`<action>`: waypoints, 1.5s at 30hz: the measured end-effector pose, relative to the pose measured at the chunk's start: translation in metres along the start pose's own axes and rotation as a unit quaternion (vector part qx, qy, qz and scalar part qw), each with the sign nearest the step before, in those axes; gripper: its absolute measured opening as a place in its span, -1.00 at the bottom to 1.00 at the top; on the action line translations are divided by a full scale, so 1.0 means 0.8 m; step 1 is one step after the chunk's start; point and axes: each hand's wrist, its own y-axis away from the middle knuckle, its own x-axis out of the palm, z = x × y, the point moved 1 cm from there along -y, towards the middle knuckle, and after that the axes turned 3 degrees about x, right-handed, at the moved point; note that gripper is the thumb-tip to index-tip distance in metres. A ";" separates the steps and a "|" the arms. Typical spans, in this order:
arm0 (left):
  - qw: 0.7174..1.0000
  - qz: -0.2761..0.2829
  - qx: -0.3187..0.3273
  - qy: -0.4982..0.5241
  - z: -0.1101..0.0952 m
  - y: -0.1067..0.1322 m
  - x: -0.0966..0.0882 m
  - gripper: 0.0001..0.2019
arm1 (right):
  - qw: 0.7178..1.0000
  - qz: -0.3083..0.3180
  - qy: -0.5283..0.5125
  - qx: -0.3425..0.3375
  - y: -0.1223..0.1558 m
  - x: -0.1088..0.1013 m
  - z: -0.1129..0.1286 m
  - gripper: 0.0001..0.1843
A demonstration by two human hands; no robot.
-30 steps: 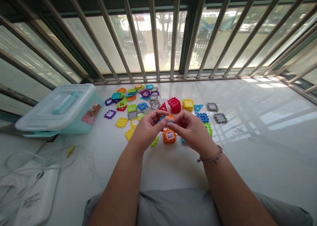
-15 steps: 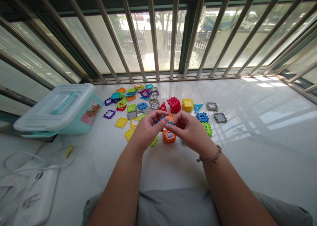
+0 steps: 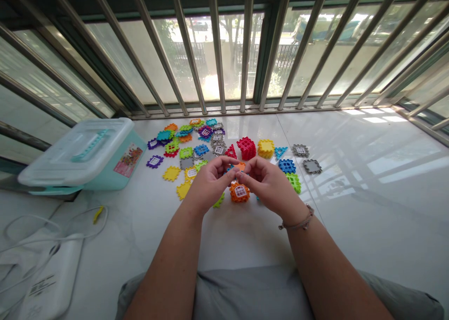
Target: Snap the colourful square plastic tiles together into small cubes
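My left hand and my right hand meet fingertip to fingertip above the white floor, both pinched on a small blue interlocking tile piece that is mostly hidden by the fingers. Just below the fingers sits an orange cube built from tiles. A red cube and a yellow cube stand behind the hands. Several loose coloured tiles lie scattered at the back left, and a blue tile and green tile lie beside my right hand.
A teal storage box with a clear lid stands at the left. A white device with cables lies at the lower left. Two grey tiles lie to the right. Metal window bars close off the far side.
The hands have stayed together in nearly the same place, with the fingers shifting slightly on the small piece. Nothing else has moved.
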 end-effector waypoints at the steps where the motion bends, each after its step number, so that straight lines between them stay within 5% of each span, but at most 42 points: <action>1: 1.000 0.002 0.001 0.001 0.001 0.000 0.000 -0.62 | 1.000 -0.001 0.000 0.001 0.000 0.000 0.000 -0.41; 45: 1.000 0.012 -0.003 -0.018 0.011 -0.003 -0.002 -0.72 | 0.998 -0.010 0.060 -0.011 -0.001 0.000 -0.008 -0.54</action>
